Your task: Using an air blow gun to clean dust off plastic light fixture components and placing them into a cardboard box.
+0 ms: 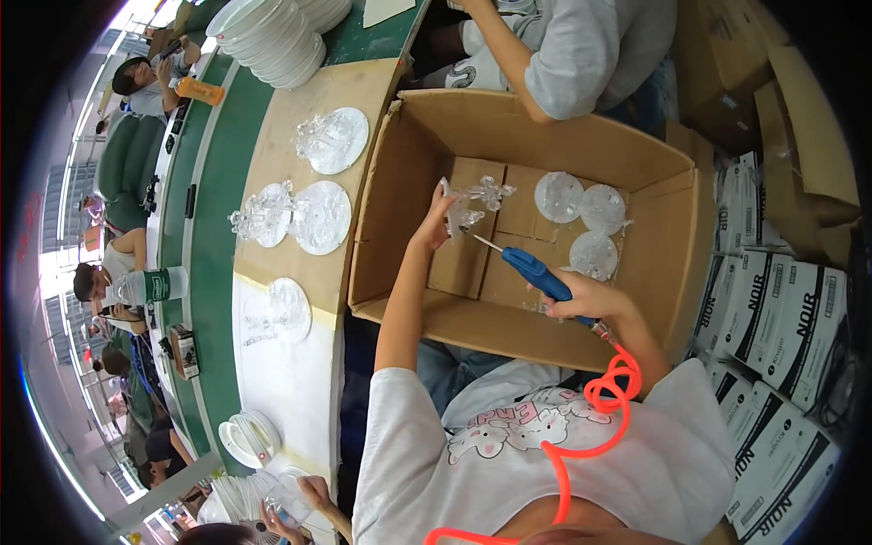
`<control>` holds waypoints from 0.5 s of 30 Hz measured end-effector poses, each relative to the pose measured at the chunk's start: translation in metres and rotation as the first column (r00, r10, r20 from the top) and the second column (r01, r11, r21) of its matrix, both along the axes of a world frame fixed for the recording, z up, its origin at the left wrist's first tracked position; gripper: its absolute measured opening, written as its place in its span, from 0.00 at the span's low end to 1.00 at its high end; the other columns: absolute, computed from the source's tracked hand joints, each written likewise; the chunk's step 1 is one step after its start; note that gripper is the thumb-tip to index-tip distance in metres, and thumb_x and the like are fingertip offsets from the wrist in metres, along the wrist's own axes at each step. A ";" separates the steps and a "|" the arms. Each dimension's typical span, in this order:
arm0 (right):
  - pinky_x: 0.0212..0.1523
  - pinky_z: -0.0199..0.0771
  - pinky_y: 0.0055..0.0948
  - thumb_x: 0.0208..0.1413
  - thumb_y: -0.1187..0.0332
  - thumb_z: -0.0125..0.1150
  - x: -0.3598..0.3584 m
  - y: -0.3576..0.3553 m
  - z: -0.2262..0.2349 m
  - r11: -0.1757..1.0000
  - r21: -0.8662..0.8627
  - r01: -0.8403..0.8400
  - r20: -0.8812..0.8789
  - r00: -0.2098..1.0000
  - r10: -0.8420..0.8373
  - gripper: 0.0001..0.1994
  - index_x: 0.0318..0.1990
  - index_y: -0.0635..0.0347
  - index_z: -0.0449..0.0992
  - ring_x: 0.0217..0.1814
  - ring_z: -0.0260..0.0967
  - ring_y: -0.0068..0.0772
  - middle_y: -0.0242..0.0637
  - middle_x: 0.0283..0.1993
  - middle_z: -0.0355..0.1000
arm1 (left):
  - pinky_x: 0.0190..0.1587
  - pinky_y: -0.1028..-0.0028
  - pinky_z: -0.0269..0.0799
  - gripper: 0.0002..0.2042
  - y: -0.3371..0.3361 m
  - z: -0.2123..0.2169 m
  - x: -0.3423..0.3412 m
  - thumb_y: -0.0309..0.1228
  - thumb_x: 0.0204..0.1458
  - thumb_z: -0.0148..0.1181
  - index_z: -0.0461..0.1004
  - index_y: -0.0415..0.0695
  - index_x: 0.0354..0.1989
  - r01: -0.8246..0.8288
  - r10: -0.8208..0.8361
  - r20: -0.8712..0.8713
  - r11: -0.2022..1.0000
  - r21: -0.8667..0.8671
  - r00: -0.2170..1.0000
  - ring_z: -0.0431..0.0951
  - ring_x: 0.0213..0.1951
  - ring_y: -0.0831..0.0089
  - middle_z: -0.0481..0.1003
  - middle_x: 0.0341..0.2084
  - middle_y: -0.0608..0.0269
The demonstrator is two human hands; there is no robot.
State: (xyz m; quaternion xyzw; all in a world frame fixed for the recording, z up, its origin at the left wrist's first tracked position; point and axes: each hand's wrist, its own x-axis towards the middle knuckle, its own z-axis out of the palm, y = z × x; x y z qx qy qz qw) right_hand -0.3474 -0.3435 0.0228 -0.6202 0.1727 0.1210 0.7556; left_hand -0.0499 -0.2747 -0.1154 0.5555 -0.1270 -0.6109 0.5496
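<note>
The left hand (437, 221) holds a clear plastic part (460, 207) over the left half of the cardboard box (545, 143), nearer its left wall than its right; its fingers are closed on the part's left edge. The right hand (590, 296) has its fingers wrapped around the handle of a blue air blow gun (536, 272); whether the trigger is pressed cannot be told. The nozzle tip (466, 230) sits just beside the part's lower end; contact cannot be confirmed.

The step appears to be blowing off the part; for a good result, grip firmly at the edge, hold the nozzle slightly off the surface and turn the part so that each recess meets the jet; direct the stream into the box, away from the co-worker's arm (505, 47) beyond the far wall.

Clear discs (593, 255) lie toward the box's right wall; keep the jet off them; the middle and left of the box floor offer the freer room. The near wall runs below both forearms, so lift clear of its rim; the desk (295, 109) adjoins the left wall; the red coiled hose (616, 391) trails over the near right corner and should stay slack.
</note>
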 end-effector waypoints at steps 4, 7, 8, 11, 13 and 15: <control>0.32 0.64 0.22 0.42 0.68 0.58 0.005 0.004 -0.001 0.998 -0.015 0.063 0.015 0.998 -0.062 0.24 0.49 0.61 0.61 0.30 0.64 0.22 0.30 0.28 0.64 | 0.57 0.58 0.50 0.45 0.010 0.009 0.001 0.48 0.37 0.60 0.40 0.57 0.64 0.068 -0.121 0.444 0.989 0.134 0.888 0.47 0.58 0.51 0.39 0.58 0.45; 0.32 0.64 0.23 0.42 0.69 0.58 0.005 0.004 -0.009 0.992 -0.108 0.073 0.007 0.997 -0.073 0.23 0.49 0.62 0.62 0.30 0.64 0.23 0.31 0.28 0.64 | 0.54 0.50 0.47 0.49 0.007 0.005 -0.007 0.47 0.26 0.65 0.47 0.55 0.62 0.056 -0.237 0.796 0.967 0.249 0.557 0.47 0.56 0.45 0.41 0.58 0.46; 0.31 0.65 0.23 0.41 0.69 0.57 0.005 0.004 -0.008 0.990 -0.117 0.075 -0.020 0.997 -0.077 0.23 0.48 0.62 0.62 0.29 0.64 0.23 0.31 0.27 0.64 | 0.54 0.50 0.47 0.49 0.006 0.011 -0.014 0.47 0.26 0.65 0.47 0.55 0.62 0.060 -0.238 0.794 0.967 0.247 0.560 0.47 0.56 0.45 0.41 0.58 0.46; 0.30 0.65 0.25 0.41 0.68 0.57 0.005 0.006 -0.003 0.982 -0.177 0.066 -0.059 0.995 -0.077 0.23 0.47 0.63 0.62 0.29 0.64 0.24 0.32 0.27 0.65 | 0.52 0.46 0.47 0.50 0.006 0.019 -0.024 0.47 0.22 0.66 0.50 0.52 0.61 0.018 -0.268 0.916 0.961 0.275 0.299 0.47 0.56 0.45 0.43 0.58 0.46; 0.30 0.65 0.25 0.40 0.68 0.57 0.006 0.007 -0.003 0.973 -0.222 0.056 -0.073 0.995 -0.074 0.23 0.46 0.64 0.63 0.28 0.65 0.26 0.33 0.26 0.65 | 0.50 0.46 0.48 0.50 0.007 0.021 -0.026 0.48 0.20 0.66 0.53 0.49 0.59 0.061 -0.301 0.943 0.954 0.295 0.142 0.47 0.57 0.45 0.45 0.58 0.45; 0.30 0.66 0.27 0.39 0.68 0.56 0.006 0.006 -0.008 0.951 -0.299 0.074 -0.048 0.995 -0.092 0.22 0.45 0.65 0.64 0.28 0.65 0.29 0.35 0.26 0.66 | 0.50 0.46 0.48 0.49 0.007 0.023 -0.028 0.48 0.20 0.66 0.54 0.48 0.59 0.076 -0.310 0.944 0.950 0.303 0.112 0.47 0.57 0.45 0.46 0.57 0.45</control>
